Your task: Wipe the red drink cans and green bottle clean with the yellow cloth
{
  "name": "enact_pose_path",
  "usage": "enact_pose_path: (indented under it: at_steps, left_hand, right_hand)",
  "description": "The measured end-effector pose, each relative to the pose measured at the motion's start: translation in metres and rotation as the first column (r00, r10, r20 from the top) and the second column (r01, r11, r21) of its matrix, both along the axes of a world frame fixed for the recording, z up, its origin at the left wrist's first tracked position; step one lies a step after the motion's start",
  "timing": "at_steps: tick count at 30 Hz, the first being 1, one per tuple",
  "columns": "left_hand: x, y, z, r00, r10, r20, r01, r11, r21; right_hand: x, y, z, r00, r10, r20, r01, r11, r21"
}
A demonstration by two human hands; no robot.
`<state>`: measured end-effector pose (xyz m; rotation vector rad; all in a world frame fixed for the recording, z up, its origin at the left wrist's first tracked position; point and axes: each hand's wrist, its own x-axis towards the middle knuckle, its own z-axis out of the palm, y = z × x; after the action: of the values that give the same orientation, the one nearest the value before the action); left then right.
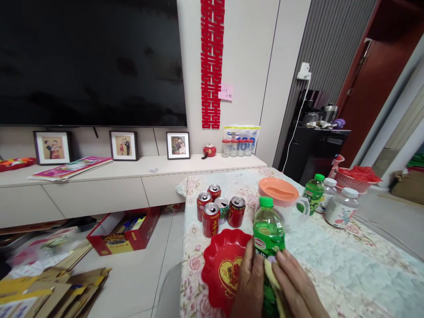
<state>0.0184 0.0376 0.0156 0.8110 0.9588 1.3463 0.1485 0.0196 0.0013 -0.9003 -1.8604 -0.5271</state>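
Note:
A green plastic drink bottle (268, 229) with a green cap stands upright in front of me. My left hand (247, 280) is wrapped round its left side. Against the bottle's right side, my right hand (296, 282) presses a pale yellow cloth (272, 277), its fingers closed over it. Beneath and beside my left hand lies a red scalloped plate (212, 251) with a gold heart print. Close behind the bottle sits a clear jug (291, 216) with an orange lid (278, 188). The bottle's lower part is hidden by my hands.
Several opened drink cans (211, 219) stand behind the plate. To the right are another green bottle (314, 192), two white-capped jars (342, 207) and a pink basket (354, 181). A floral cloth (331, 256) covers the table. A red box (124, 240) sits on the floor.

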Motion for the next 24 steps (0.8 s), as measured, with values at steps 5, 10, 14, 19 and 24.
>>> enact_pose_path:
  at_steps: [5,10,14,19,24]
  left_hand:
    - [0.001,-0.004,0.006,0.998,-0.064,-0.023,0.064,0.998,0.023]
    - [0.001,0.001,0.004,0.989,-0.145,-0.042,0.15,0.971,0.184]
    - [0.001,0.003,-0.002,0.997,-0.075,0.001,0.075,0.99,0.119]
    - [0.003,0.001,-0.001,1.0,0.023,-0.019,-0.022,0.999,0.04]
    - [0.003,0.0,-0.008,0.984,0.138,-0.111,-0.137,0.99,0.015]
  right_hand:
    - [0.002,0.029,0.061,0.998,-0.022,0.054,0.019,0.998,0.057]
    - [-0.014,0.053,0.105,0.97,-0.17,-0.173,0.195,0.971,0.141]
    - [-0.023,0.055,0.106,0.97,-0.1,-0.22,0.127,0.985,0.113]
    - [-0.025,0.041,0.079,0.971,-0.1,-0.218,0.113,0.993,0.046]
    - [-0.016,0.024,0.033,0.987,-0.106,-0.118,0.099,0.993,-0.063]
